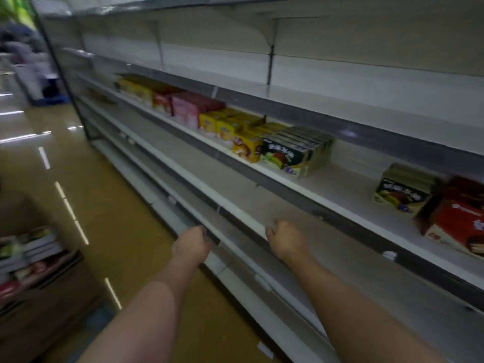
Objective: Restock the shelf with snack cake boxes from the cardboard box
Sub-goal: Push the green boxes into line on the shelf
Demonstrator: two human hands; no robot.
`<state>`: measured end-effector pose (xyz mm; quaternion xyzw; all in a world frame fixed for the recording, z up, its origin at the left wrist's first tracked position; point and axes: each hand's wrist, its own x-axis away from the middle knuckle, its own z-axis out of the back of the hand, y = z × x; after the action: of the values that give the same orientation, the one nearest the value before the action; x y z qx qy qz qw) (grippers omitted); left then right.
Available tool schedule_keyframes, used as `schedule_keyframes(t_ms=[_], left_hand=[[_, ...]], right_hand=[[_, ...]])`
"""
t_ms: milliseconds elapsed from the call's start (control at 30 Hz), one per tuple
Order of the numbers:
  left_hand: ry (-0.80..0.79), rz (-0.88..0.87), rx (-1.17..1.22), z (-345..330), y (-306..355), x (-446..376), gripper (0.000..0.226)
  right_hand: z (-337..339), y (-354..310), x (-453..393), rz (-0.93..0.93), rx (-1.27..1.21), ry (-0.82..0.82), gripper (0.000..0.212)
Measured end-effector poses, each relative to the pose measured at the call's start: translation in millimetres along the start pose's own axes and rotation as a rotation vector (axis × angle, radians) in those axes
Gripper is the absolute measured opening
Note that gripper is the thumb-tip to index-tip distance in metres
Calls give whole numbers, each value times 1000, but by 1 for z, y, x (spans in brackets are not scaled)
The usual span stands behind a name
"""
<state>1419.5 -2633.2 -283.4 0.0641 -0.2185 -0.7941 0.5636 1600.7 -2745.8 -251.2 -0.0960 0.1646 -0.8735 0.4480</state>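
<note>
Snack cake boxes (284, 154) upright, fronts toward aisle

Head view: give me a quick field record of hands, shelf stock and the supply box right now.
left hand: empty, fingers curled, in front of a lower shelf edge
right hand: empty, fingers curled, at the white shelf edge
stocked shelf: yellow boxes, pink boxes, dark green boxes, red box
gap: between the two dark green groups
brown cardboard box: on the floor at left, holds packs

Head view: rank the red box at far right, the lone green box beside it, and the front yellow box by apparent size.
1. Red box, nearest the camera, partly cropped.
2. Green box.
3. Yellow box, farther away, so true size is unsure.
</note>
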Motion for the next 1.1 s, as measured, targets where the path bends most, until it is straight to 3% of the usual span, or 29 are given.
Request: schedule_keyframes(t_ms=[267, 533, 700, 1100], left_hand=[[66, 361, -14, 71, -209, 37, 30], [236, 641, 208, 133, -391, 70, 22], [263, 703, 229, 144, -450, 73, 21], [245, 750, 262, 151, -533, 17, 26]], right_hand=[[-106, -171, 17, 197, 33, -232, 46], [-205, -346, 42, 383, 75, -359, 43], [-244, -423, 50, 411, 140, -448, 43], [-320, -545, 1, 528, 130, -478, 39]])
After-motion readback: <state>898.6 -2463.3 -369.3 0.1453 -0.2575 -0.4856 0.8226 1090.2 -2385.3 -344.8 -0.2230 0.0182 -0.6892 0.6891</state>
